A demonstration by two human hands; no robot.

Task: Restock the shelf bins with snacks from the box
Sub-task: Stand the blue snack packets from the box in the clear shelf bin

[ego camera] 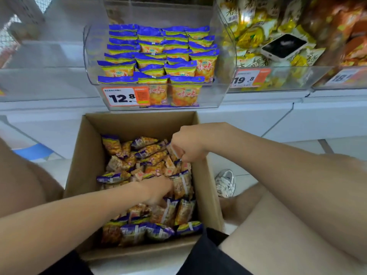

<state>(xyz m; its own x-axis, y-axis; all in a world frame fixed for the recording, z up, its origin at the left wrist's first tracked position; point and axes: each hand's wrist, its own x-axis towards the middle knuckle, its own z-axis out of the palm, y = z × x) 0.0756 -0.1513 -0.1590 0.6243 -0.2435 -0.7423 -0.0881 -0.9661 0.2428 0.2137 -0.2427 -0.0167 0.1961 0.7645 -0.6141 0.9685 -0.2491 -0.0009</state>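
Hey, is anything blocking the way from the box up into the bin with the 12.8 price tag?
Nothing visible blocks it. The bin is open on top, directly above the box. Its packets already sit near the front wall's height. The right hand grips packets; the left hand is among them.

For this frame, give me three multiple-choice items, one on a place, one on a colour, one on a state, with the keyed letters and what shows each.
1. Where is the phone?
A. in the cardboard box
B. on the yellow packets in the bin right of the 12.8 bin
C. on the floor

2. What colour are the top bands of the packets in the 12.8 bin?
A. blue
B. green
C. red

3. What is the right hand doing?
A. resting open on the shelf
B. closed on packets above the cardboard box
C. holding the phone

Answers: 1 B, it lies on the yellow packets. 2 A, blue bands over yellow. 3 B, its fist grips packets over the box, while the left hand digs in the pile.
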